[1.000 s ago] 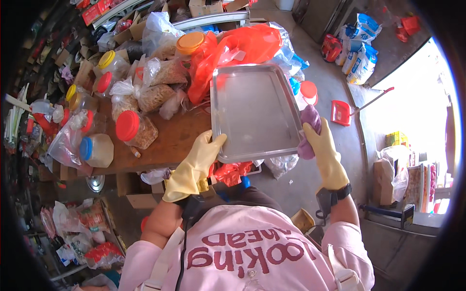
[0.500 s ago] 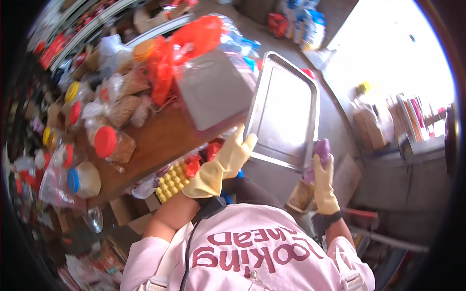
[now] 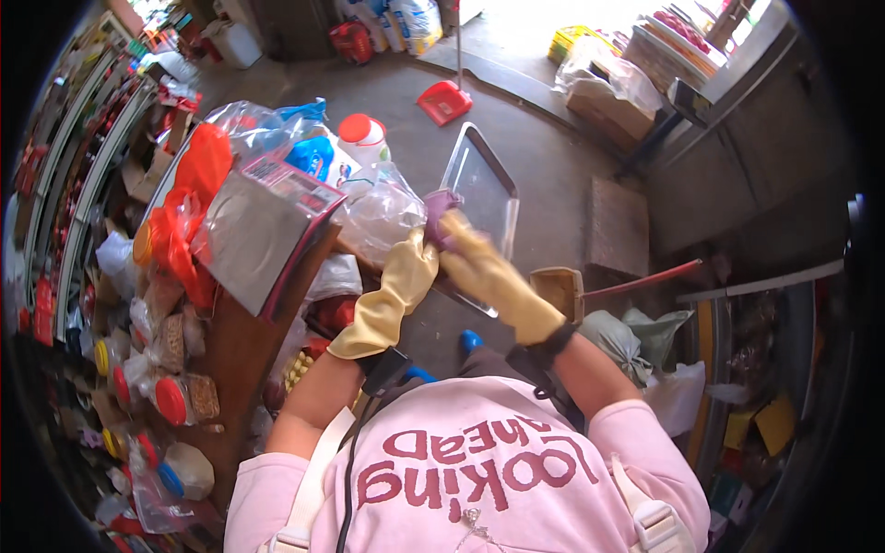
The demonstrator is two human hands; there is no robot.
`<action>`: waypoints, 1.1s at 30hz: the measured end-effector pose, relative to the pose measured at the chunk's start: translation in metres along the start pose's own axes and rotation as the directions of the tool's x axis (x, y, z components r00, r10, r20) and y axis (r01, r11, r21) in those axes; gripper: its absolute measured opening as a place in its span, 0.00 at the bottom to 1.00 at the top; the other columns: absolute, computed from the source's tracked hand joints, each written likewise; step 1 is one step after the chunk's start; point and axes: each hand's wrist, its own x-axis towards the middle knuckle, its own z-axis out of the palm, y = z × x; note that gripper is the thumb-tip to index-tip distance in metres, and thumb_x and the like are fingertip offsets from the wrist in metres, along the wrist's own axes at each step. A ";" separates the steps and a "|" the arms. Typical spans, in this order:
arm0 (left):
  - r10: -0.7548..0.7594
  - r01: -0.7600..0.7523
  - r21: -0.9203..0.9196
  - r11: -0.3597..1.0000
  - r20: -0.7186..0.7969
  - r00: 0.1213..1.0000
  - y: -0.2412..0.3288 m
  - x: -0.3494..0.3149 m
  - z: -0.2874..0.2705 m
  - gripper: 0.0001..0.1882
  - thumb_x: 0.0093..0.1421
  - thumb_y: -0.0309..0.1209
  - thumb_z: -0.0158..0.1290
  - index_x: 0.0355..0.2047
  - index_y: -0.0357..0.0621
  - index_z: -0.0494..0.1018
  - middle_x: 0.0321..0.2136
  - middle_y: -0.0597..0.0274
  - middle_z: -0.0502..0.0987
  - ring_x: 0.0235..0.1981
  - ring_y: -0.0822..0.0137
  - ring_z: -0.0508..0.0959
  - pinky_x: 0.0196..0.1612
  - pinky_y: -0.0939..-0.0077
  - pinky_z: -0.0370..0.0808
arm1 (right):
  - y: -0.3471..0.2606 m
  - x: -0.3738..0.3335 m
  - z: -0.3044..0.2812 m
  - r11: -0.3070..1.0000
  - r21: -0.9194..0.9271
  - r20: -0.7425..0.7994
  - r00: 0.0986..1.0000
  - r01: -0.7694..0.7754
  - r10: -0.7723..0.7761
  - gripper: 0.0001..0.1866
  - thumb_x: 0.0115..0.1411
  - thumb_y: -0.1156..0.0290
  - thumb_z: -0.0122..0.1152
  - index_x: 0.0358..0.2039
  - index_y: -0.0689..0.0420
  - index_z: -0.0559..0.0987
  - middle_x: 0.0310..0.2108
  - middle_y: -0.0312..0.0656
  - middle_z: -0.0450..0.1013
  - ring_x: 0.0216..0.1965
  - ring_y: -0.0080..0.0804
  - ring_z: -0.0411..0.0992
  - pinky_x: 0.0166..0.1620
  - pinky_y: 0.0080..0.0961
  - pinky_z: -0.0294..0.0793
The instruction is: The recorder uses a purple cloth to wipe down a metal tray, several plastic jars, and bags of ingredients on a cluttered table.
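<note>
A shallow rectangular metal tray [image 3: 487,189] is tilted in front of me, turned nearly edge-on. At its left side my left hand [image 3: 410,269], in a cream rubber glove, is closed on the rim; its fingertips are partly hidden. My right hand [image 3: 479,263], in a matching glove and slightly smeared by motion, grips a purple cloth [image 3: 442,212]. The cloth lies against the tray's left edge, right beside my left fingers. Both forearms cover part of the tray's near end.
A wooden table [image 3: 241,369] on the left carries lidded jars [image 3: 189,398], a red plastic bag [image 3: 203,170], clear plastic bags [image 3: 378,210] and a flat grey package [image 3: 249,238]. Beyond the tray, a red dustpan [image 3: 444,101] rests on the floor. Pale sacks [image 3: 613,346] stand at right.
My right hand has moved with the cloth from the tray's right edge across to its left edge, beside my left hand. The tray has turned more edge-on, and the view has swung right.
</note>
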 end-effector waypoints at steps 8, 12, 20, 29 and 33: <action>-0.148 0.237 -0.452 0.860 0.224 0.963 0.039 -0.013 0.004 0.17 0.69 0.32 0.52 0.54 0.35 0.74 0.36 0.34 0.81 0.40 0.32 0.79 0.43 0.53 0.76 | 0.193 0.012 -0.066 0.748 -0.294 -0.272 0.803 -0.594 0.530 0.09 0.70 0.70 0.56 0.47 0.51 0.81 0.33 0.46 0.81 0.30 0.47 0.82 0.33 0.43 0.81; -0.290 0.351 -0.385 0.854 0.208 0.934 0.031 -0.016 0.010 0.14 0.70 0.32 0.52 0.51 0.38 0.76 0.27 0.46 0.78 0.26 0.59 0.74 0.35 0.62 0.75 | 0.073 0.037 -0.060 0.826 0.201 0.033 0.846 -0.527 0.532 0.08 0.68 0.74 0.58 0.46 0.57 0.79 0.37 0.47 0.80 0.36 0.49 0.82 0.37 0.42 0.82; -0.167 0.176 -0.448 0.877 0.060 0.984 0.046 -0.048 0.014 0.16 0.70 0.33 0.53 0.54 0.37 0.76 0.29 0.43 0.80 0.29 0.58 0.80 0.37 0.63 0.76 | 0.121 0.078 -0.035 0.787 -0.600 0.053 0.989 0.143 -0.139 0.22 0.58 0.78 0.57 0.54 0.51 0.75 0.53 0.45 0.77 0.43 0.46 0.81 0.41 0.42 0.83; -0.149 0.126 -0.344 0.931 -0.042 0.988 0.037 -0.061 0.003 0.14 0.76 0.38 0.51 0.48 0.38 0.76 0.24 0.45 0.74 0.23 0.57 0.69 0.31 0.61 0.71 | 0.111 0.032 0.008 0.991 -0.122 0.151 0.986 -0.059 0.078 0.18 0.60 0.76 0.59 0.52 0.56 0.80 0.45 0.57 0.79 0.46 0.64 0.76 0.48 0.52 0.78; -0.310 0.184 -0.447 0.876 -0.229 0.923 -0.006 -0.063 0.020 0.19 0.77 0.43 0.49 0.46 0.37 0.77 0.26 0.35 0.76 0.28 0.32 0.69 0.31 0.54 0.72 | 0.024 -0.006 0.007 0.971 0.160 0.499 0.833 0.180 -0.237 0.19 0.58 0.78 0.61 0.51 0.56 0.81 0.47 0.52 0.79 0.48 0.58 0.77 0.49 0.48 0.78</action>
